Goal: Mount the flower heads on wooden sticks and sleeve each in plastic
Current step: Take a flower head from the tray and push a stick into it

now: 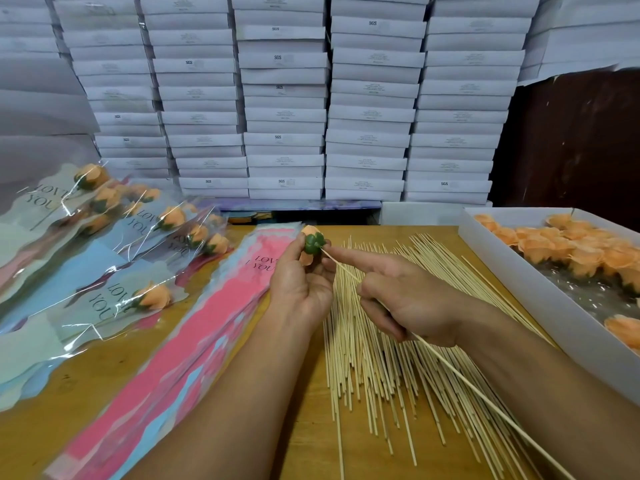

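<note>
Wooden desk point(304, 427), white boxes point(284, 98) stacked behind. Mid-frame, our left hand point(299, 282) grips an orange flower head point(312, 244); right hand point(408, 299) pinches a stick point(485, 403), tip touching its green base. Loose sticks point(374, 358) underneath.

Stacked white boxes point(284, 98); wooden table point(304, 427)

The pale wooden sticks point(374, 344) look smooth and matt on the matt wooden table point(304, 427), the plastic sleeves point(86, 271) are clear and glossy, the orange flower heads point(561, 251) look soft and matt, the white boxes point(284, 116) are matt paperboard.
</note>
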